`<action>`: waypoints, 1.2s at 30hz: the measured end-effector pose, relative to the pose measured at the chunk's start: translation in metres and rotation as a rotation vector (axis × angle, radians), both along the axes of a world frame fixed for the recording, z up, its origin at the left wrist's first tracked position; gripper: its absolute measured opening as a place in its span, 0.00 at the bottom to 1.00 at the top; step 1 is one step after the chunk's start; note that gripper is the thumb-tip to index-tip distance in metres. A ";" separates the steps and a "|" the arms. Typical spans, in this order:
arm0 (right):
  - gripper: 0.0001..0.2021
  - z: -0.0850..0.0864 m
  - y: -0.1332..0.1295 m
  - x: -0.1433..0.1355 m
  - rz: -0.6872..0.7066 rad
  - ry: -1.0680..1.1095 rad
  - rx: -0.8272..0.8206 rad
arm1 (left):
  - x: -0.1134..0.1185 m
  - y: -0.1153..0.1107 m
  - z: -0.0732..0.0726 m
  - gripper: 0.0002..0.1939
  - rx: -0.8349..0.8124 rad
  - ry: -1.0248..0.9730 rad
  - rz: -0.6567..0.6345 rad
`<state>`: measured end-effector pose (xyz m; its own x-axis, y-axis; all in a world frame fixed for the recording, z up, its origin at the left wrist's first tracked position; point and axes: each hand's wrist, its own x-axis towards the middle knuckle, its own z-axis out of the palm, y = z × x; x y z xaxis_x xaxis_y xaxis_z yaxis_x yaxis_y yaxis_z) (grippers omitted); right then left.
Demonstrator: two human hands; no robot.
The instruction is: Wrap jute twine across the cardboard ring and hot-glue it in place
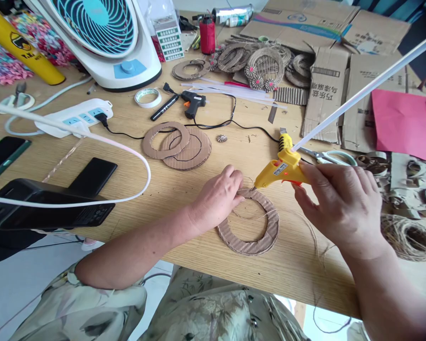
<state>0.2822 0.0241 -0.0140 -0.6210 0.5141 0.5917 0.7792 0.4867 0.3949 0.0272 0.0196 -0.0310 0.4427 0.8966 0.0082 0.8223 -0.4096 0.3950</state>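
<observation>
My right hand [341,203] is wrapped round a yellow hot glue gun [279,170] with a long, pale glue stick [362,94] rising from its back. The nozzle points down at the top edge of a cardboard ring [270,232] lying flat on the table. At the ring's upper left, my left hand [222,192] is closed in a pinch on thin twine [255,218], whose strand crosses the ring's opening. More loose twine trails over the table to the right. My left fingertips touch or nearly touch the ring, and they hide part of its edge.
Beyond my left hand lie another cardboard ring [149,142] and a cardboard disc [199,151]. A black glue gun [193,102], its cord, and scissors [335,157] are farther back. A twine coil [412,237] sits right. A white cable [147,161] arcs across the left.
</observation>
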 end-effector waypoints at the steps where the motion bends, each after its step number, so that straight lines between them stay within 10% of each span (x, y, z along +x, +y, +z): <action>1: 0.23 0.000 0.000 0.000 0.002 -0.003 -0.001 | 0.000 0.000 0.000 0.14 -0.003 -0.001 0.000; 36: 0.26 0.000 0.000 0.010 0.005 -0.004 -0.001 | -0.002 -0.001 -0.004 0.14 0.053 -0.005 -0.008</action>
<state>0.2922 0.0240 -0.0139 -0.6259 0.5114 0.5888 0.7752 0.4908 0.3977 0.0255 0.0188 -0.0347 0.4493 0.8915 0.0579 0.8171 -0.4363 0.3768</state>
